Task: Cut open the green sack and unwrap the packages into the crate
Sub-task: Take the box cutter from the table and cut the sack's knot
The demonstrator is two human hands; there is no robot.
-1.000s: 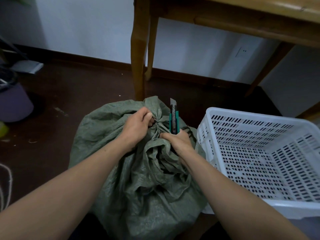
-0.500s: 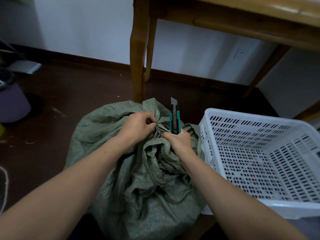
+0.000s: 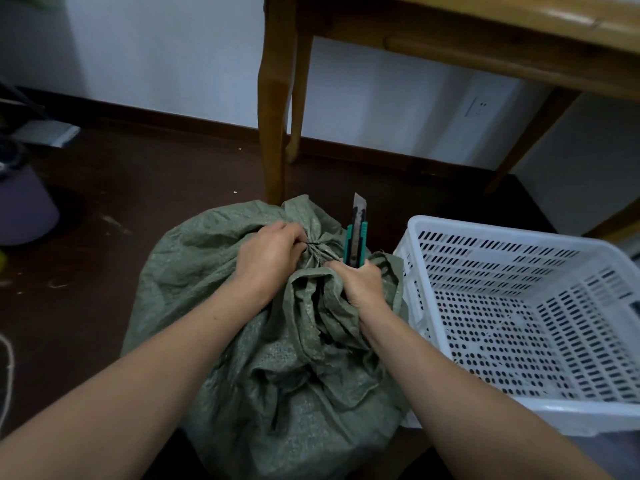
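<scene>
Pinching the tied neck [image 3: 317,251] of the green sack [image 3: 214,306] in the left hand [image 3: 272,259], fingers curled. Gripping the utility knife [image 3: 356,237] in the fisted right hand [image 3: 363,285], blade upright, tip toward far. Neck just left of blade, between both hands. Sack on floor [image 3: 156,188], touching white crate [image 3: 502,231] at right
</scene>
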